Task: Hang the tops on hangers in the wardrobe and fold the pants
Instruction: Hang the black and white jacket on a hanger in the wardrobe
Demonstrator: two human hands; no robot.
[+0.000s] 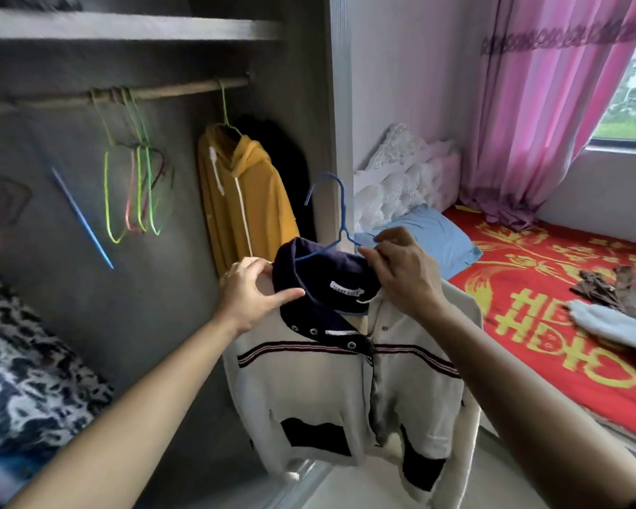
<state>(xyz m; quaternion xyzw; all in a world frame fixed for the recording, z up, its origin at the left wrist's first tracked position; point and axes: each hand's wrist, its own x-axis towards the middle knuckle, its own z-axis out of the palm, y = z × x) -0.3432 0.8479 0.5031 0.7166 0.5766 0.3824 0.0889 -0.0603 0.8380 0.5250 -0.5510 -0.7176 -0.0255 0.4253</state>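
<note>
1. The cream zip-front jacket with a navy hood hangs in the air in front of the open wardrobe. It is carried on a blue wire hanger whose hook stands up free, below the rail and not on it.
2. The left hand grasps the left edge of the navy hood between thumb and fingers.
3. The right hand has its fingers curled, pinching the hanger's right wire arm where it enters the hood.
4. The wooden wardrobe rail runs under a grey shelf.
5. At the rail's right end a mustard-yellow zip hoodie hangs on a green wire hanger, just behind and left of the held jacket's hood.
6. A black garment hangs behind the hoodie, against the wardrobe's side wall.
7. Further left on the rail is a bunch of empty green and pink wire hangers, well apart from the hoodie.
8. Left of that bunch a second blue hanger shows only as a blurred streak.
9. Black-and-white patterned fabric lies in the wardrobe's lower left.
10. To the right is a bed with a red and yellow cover, bearing a pale blue pillow and white ruffled cushions.
11. A crumpled brown garment and a pale grey garment lie on the bed.
12. A pink curtain hangs by the window.
</note>
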